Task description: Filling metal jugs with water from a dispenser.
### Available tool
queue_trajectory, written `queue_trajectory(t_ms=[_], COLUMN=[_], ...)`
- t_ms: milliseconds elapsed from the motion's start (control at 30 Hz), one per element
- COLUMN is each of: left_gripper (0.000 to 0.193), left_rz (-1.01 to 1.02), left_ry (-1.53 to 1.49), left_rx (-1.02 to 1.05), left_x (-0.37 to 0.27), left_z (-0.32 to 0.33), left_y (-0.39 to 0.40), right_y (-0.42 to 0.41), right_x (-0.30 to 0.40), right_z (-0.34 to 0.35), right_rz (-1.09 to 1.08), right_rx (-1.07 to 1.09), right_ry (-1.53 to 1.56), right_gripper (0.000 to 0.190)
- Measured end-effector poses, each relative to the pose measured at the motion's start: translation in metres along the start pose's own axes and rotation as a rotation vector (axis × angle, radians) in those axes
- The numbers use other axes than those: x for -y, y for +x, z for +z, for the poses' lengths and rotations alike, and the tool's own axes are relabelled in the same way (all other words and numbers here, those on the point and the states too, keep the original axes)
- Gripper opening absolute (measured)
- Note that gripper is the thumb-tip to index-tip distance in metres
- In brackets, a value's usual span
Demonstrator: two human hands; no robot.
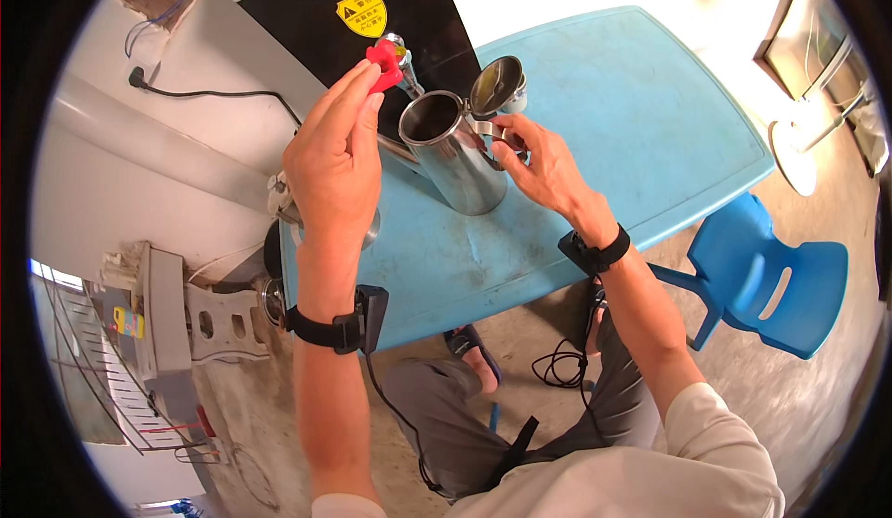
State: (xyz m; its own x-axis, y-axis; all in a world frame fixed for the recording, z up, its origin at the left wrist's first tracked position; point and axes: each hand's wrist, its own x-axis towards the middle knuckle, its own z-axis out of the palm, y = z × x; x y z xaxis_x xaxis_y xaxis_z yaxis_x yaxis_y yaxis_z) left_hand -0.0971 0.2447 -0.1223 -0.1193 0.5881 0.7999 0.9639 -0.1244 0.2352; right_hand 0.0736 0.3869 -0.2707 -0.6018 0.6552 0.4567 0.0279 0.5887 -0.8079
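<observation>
My left hand (338, 149) reaches up to a metal tap (411, 79) on a black-fronted dispenser (300, 9), with its fingers on the tap's red handle (385, 66). Below and beside the tap stands a tall stainless-steel pitcher (460, 162) on the blue table (627, 107), upright, its hinged lid (496, 86) flipped open. The metal handle of the pitcher is in the grip of my right hand (540, 155). Whether water runs from the tap cannot be told. A small patterned cup (516, 100) is partly hidden behind the lid.
A blue plastic chair (773, 281) is at the table's right side. Black cables hang from straps on both wrists. A black power cord (209, 93) runs along the wall towards the dispenser. A metal object (373, 229) shows partly behind my left forearm.
</observation>
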Motion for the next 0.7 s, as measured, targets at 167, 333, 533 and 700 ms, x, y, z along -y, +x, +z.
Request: queue_trajectory(t_ms=[167,333,533,700], left_gripper=[0.026,0.026,0.026,0.027], left_rz=[0.007,0.031,0.040,0.055], left_ry=[-0.001,-0.008,-0.010,0.001], left_rx=[-0.010,-0.031,-0.039,-0.044], left_x=[0.002,0.004,0.005,0.006], left_z=[0.000,0.001,0.003,0.002], left_y=[0.000,-0.001,-0.001,-0.001], right_y=[0.000,0.001,0.002,0.001], right_x=[-0.001,-0.008,-0.011,-0.006], right_z=[0.001,0.006,0.005,0.004], right_rz=[-0.076,-0.085,-0.127,-0.143], right_rx=[-0.049,-0.069,-0.082,-0.072], right_ry=[0.006,0.023,-0.007,-0.012], right_gripper=[0.026,0.027,0.027,0.027])
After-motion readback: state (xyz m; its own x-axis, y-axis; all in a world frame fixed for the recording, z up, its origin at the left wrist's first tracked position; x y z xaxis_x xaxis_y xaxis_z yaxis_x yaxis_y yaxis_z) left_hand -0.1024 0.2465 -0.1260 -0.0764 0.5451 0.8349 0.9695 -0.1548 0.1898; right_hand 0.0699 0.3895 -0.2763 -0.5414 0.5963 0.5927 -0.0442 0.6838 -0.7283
